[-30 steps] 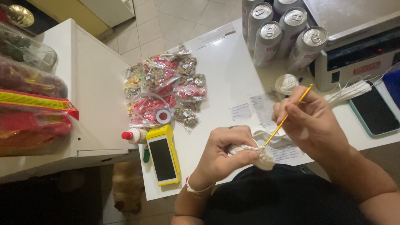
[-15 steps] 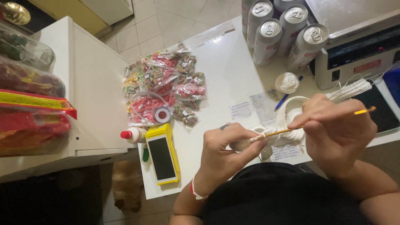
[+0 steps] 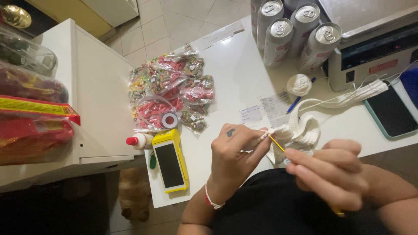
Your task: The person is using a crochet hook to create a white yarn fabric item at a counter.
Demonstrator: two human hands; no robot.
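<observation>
My left hand point(image 3: 234, 152) pinches the edge of a cream crocheted strip point(image 3: 305, 126) and the yarn strand running to it. My right hand point(image 3: 331, 174) is closed around a yellow crochet hook point(image 3: 276, 142), whose tip points up-left into the strip beside my left fingers. The strip loops over the white table point(image 3: 235, 74) and runs right toward a grey scale. A small ball of cream yarn point(image 3: 298, 84) lies behind the work.
Several drink cans point(image 3: 296, 30) stand at the back beside the scale point(image 3: 370, 48). Bagged sweets point(image 3: 170, 91) and a tape roll point(image 3: 169, 120) lie left of centre. A yellow handheld terminal point(image 3: 169, 160) and a glue bottle point(image 3: 138, 141) sit near the front edge. A phone point(image 3: 389, 111) lies right.
My right hand has dropped lower and nearer to me, turning the hook from nearly level to pointing up-left into the strip. The strip now lies spread on the table.
</observation>
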